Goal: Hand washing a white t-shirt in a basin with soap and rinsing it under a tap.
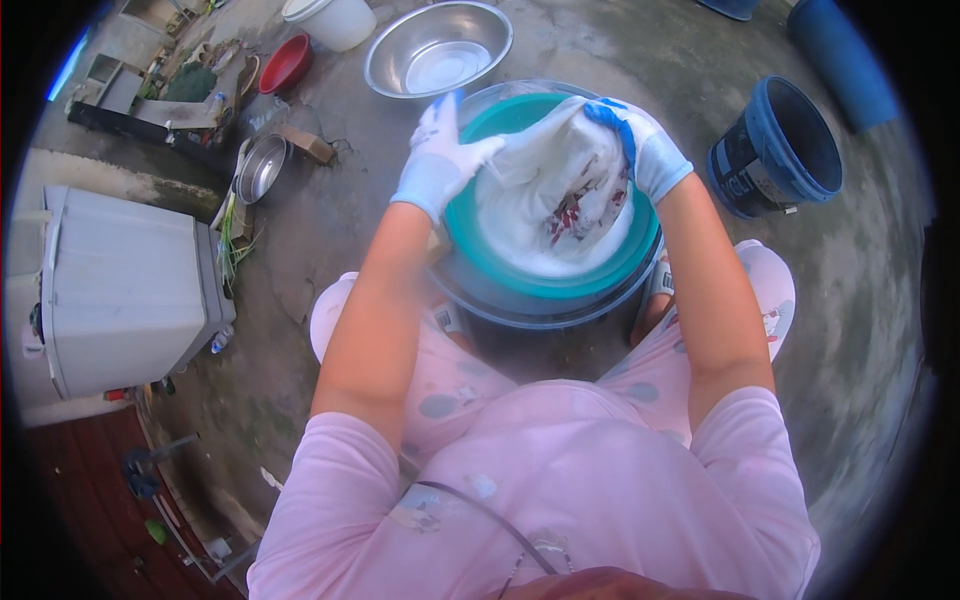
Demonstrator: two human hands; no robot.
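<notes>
White suds fill a green plastic basin [491, 266], which rests over a larger, clear-rimmed basin [517, 319] between my feet. A wet white cloth [551, 142] with dark red print hangs partly in the suds. My right hand [637, 142], in a white glove with blue-coated fingers, grips the cloth's upper right edge. My left hand [450, 154], gloved the same way, is at the basin's left rim with its fingers spread and its thumb near the cloth; whether the thumb touches the cloth I cannot tell.
Beyond the green basin stands a wide steel basin [390, 56]. A dark blue bucket [739, 161] is at the right. At the left are a small steel bowl [262, 169], a red basin [286, 64], a white bucket [337, 22] and a large grey container [127, 289]. The ground is concrete.
</notes>
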